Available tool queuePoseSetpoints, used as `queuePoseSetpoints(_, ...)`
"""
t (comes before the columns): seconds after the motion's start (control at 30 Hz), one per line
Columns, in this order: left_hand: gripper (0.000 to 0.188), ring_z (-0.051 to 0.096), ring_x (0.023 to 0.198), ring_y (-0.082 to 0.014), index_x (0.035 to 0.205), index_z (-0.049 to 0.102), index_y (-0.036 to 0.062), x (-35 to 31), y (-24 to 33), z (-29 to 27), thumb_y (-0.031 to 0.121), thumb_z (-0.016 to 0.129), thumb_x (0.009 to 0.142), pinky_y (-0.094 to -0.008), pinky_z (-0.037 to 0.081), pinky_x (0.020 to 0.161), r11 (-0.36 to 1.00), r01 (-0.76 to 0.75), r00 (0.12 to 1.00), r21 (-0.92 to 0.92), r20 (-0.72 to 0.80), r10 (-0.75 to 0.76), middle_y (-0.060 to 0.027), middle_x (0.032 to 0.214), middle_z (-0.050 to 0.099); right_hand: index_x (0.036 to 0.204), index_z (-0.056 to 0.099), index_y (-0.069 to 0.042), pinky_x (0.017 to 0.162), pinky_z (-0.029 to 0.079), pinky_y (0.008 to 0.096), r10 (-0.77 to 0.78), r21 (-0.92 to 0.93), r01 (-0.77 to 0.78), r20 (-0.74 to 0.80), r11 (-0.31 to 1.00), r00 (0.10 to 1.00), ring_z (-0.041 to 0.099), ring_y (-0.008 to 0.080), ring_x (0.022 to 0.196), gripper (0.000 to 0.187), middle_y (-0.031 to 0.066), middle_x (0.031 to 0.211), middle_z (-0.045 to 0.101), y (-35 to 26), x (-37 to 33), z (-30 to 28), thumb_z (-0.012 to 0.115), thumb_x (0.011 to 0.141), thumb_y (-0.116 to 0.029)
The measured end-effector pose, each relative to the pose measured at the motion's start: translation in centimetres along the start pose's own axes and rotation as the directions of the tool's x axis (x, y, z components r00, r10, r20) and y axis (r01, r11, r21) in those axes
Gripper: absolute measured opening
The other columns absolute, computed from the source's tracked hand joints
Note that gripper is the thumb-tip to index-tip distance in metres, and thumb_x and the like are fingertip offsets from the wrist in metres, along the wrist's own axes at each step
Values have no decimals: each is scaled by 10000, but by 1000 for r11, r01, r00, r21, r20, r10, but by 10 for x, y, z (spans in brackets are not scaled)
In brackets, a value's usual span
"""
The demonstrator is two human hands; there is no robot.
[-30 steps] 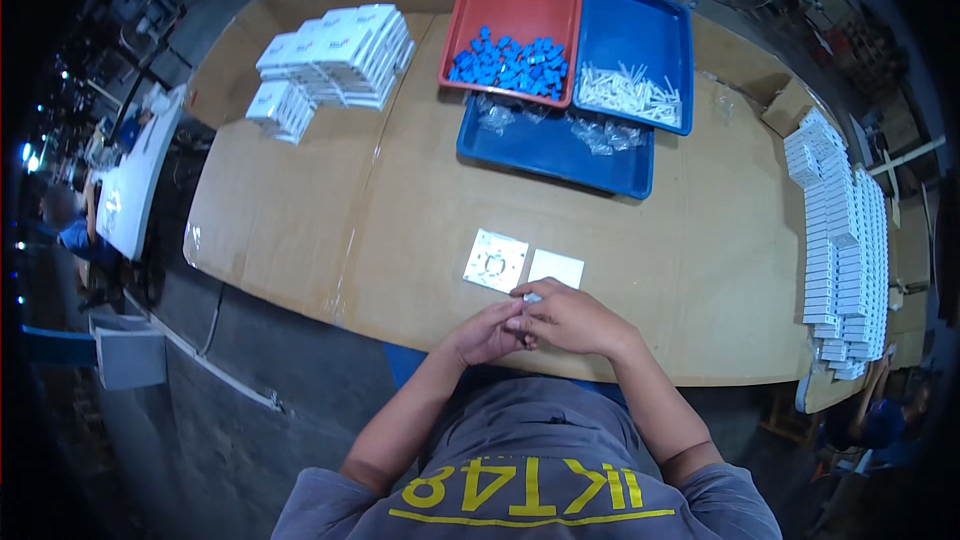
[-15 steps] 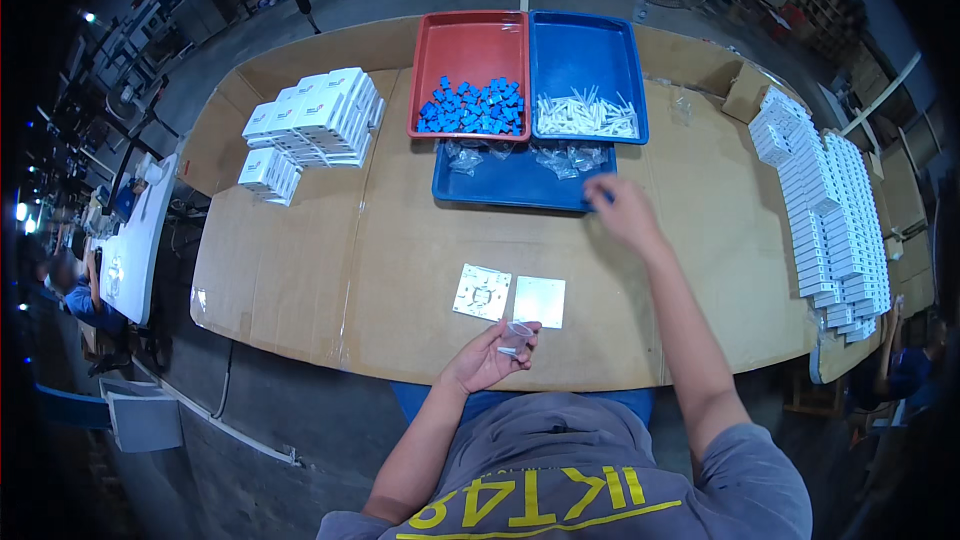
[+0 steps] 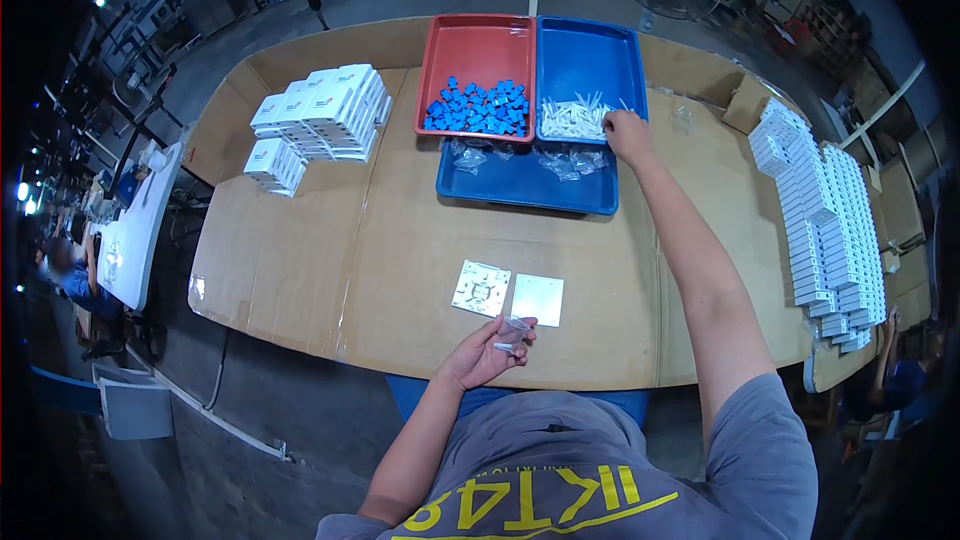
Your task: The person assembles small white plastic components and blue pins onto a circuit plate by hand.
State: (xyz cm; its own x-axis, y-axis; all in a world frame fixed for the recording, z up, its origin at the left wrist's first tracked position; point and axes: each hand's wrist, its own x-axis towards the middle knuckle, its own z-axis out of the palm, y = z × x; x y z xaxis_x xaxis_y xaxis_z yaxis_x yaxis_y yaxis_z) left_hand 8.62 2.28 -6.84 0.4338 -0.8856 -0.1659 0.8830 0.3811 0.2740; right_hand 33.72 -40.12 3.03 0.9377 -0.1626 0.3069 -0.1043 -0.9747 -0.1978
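My left hand is closed on a small clear plastic bag near the table's front edge. Inside the bag lies a small white piece. My right hand is stretched to the front right corner of the upper blue tray, fingers curled down at the pile of white plastic pegs. What its fingertips pinch, if anything, is hidden. Just beyond my left hand two flat white square pieces lie side by side: a plate with cut-outs and a plain plate.
A red tray holds many blue blocks. Clear bags lie in the lower blue tray. White boxes are stacked at left, more white stacks at right. Cardboard walls edge the back.
My right hand has moved away from me, from the lower blue tray's right edge to the white pegs in the upper blue tray. The left hand still holds the bag, now tilted slightly.
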Motion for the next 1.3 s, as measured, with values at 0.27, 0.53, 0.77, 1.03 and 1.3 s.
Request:
queuePoseSetpoints(0.27, 599, 641, 960, -186, 1533, 427, -20, 1, 1, 3, 433, 392, 1143, -350, 524, 922, 1000, 11, 1000, -3, 1, -11, -113, 1254, 631, 940, 805, -148, 848, 588, 472, 70, -65, -69, 15, 996, 997, 750, 342, 954, 154, 133, 970, 784, -6, 12, 0, 687, 842, -141)
queuePoseSetpoints(0.53, 616, 634, 955, -199, 1525, 433, -36, 1, 3, 5, 444, 389, 1141, -360, 523, 924, 1000, 22, 1000, 4, -12, -22, -122, 1237, 635, 970, 793, -178, 903, 522, 492, -75, -228, 80, 31, 970, 997, 709, 314, 1045, 121, 100, 1018, 755, -1, 10, 7, 696, 898, -189)
queuePoseSetpoints(0.77, 620, 640, 949, -194, 1533, 419, -46, 0, 4, 2, 438, 370, 1147, -367, 524, 932, 1000, 17, 1000, 8, -1, -17, -128, 1252, 629, 1040, 763, -174, 971, 485, 530, -23, -269, 55, 120, 962, 992, 681, 317, 1127, 154, 103, 1114, 724, -10, 13, 2, 660, 936, -220)
queuePoseSetpoints(1.03, 559, 664, 968, -197, 1550, 416, 1, -3, 2, 4, 387, 414, 1146, -367, 532, 923, 1000, -5, 1000, 8, 6, 5, -128, 1252, 648, 1018, 752, -145, 956, 507, 533, 95, -191, -68, 135, 979, 986, 683, 331, 1130, 154, 123, 1172, 716, 15, 18, 20, 675, 939, -253)
queuePoseSetpoints(1.3, 552, 671, 964, -194, 1561, 402, 12, -5, 1, 4, 373, 428, 1144, -366, 534, 923, 1000, -15, 1000, -17, 22, 15, -136, 1255, 651, 951, 796, -136, 964, 511, 530, 157, -117, -133, 220, 984, 963, 709, 338, 1098, 174, 118, 1168, 739, 6, 23, 10, 747, 886, -289)
